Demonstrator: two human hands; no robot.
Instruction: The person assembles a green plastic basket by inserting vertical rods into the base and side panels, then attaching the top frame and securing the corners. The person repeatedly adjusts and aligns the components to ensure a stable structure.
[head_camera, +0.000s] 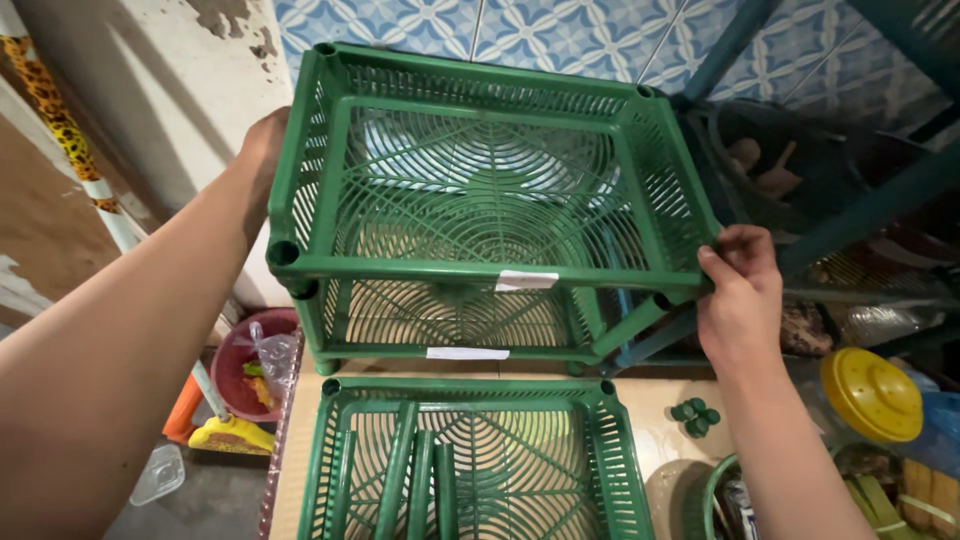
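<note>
Blue patterned wall tiles backed the stacked rack, where both hands steadied the green slotted plastic shelf tray (490, 180) on top. The left hand (262, 150) clamped its nine o'clock rim and the right hand (740, 290) pinched its four o'clock corner, keeping it level over the lower green tray (450, 320).

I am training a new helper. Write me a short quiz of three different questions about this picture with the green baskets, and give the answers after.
1. True or false: both hands grip the top green basket.
2. Multiple choice: the loose green poles lie (A) on the floor, (B) in the bottom basket, (C) in the red bucket.
3. Fill in: the lid at the lower right is ____ in colour.

Key
1. True: left hand on the left side, right hand on the front right corner.
2. B.
3. Yellow: the yellow lid.
</note>
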